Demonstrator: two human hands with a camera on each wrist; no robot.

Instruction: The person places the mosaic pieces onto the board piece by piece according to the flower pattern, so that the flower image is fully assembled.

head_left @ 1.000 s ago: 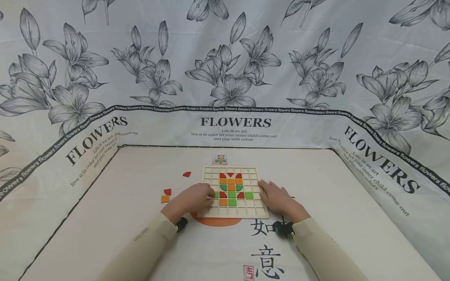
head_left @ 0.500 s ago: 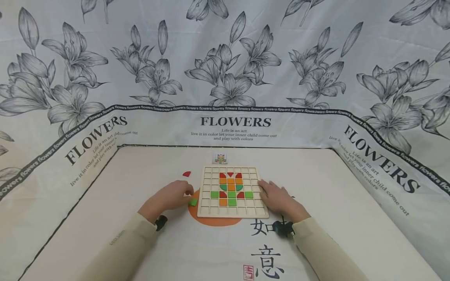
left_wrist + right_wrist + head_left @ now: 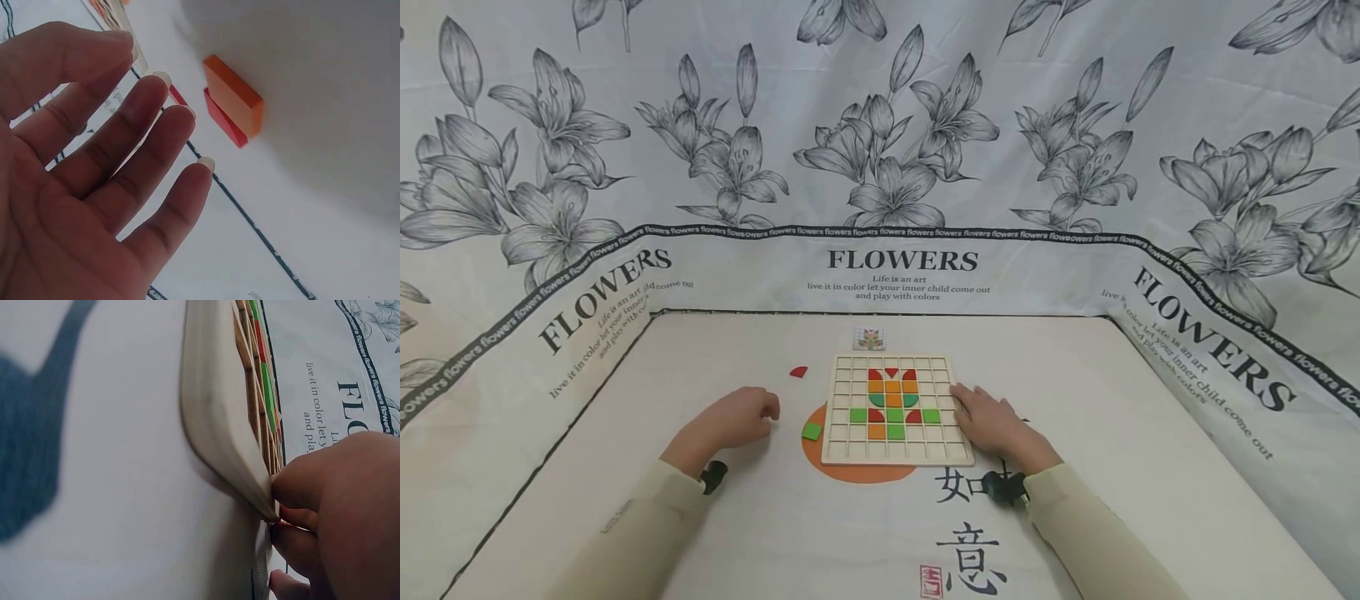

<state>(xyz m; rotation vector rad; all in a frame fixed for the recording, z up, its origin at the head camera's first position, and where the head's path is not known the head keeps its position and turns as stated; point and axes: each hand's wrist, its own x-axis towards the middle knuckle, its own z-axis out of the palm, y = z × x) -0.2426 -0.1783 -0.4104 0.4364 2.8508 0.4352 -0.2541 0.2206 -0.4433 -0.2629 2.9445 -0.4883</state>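
My left hand (image 3: 722,421) hovers left of the board with its fingers loosely bent and nothing between them. In the left wrist view, an orange square tile (image 3: 234,94) and a red tile (image 3: 225,122) lie on the table just past its fingertips; the hand hides both in the head view. The wooden grid board (image 3: 842,450) bears green, orange, red and teal tiles in a flower-like pattern. My right hand (image 3: 1000,429) holds the board's right edge, its thumb and fingertips against the rim (image 3: 212,406) in the right wrist view.
A loose green square tile (image 3: 811,431) lies on the orange printed circle (image 3: 831,471) by the board's left edge. Farther back is a red quarter-round tile (image 3: 799,372). Behind the board lies a small pattern card (image 3: 869,339). Flower-printed cloth (image 3: 895,271) walls the table.
My left hand has drawn back leftward from the board, uncovering a green tile in the left cells and the loose green tile beside the board. The right hand has stayed put.
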